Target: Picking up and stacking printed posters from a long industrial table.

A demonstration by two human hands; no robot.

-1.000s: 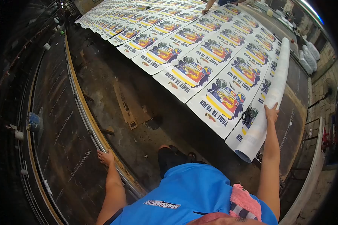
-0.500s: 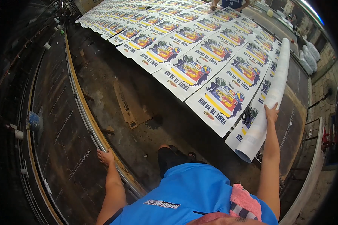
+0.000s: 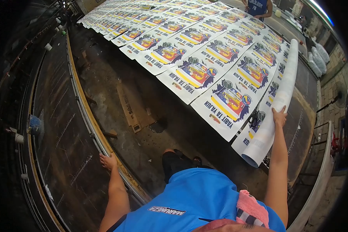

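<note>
My left hand (image 3: 108, 161) rests on the metal rail (image 3: 93, 135) along the dark left table (image 3: 62, 143), fingers apart. My right hand (image 3: 279, 116) grips a long white roll (image 3: 283, 89), whose open lower end lies near me on the right of the printed sheets (image 3: 232, 102). These sheets, bearing repeated colourful designs, cover a long surface ahead in overlapping rows. Black scissors (image 3: 254, 120) lie just left of the roll, partly hard to make out. A pink cloth (image 3: 246, 207) hangs on my blue shirt.
A co-worker in a blue jersey (image 3: 258, 8) stands at the far side of the sheets. White wrapped bundles (image 3: 320, 56) and a fan (image 3: 338, 92) are at the right. A cardboard piece (image 3: 129, 108) lies on the floor between the tables; a blue container (image 3: 34, 125) is at far left.
The co-worker has come further into view and moved rightward along the far edge. The near sheets have shifted slightly. My hands stay in place.
</note>
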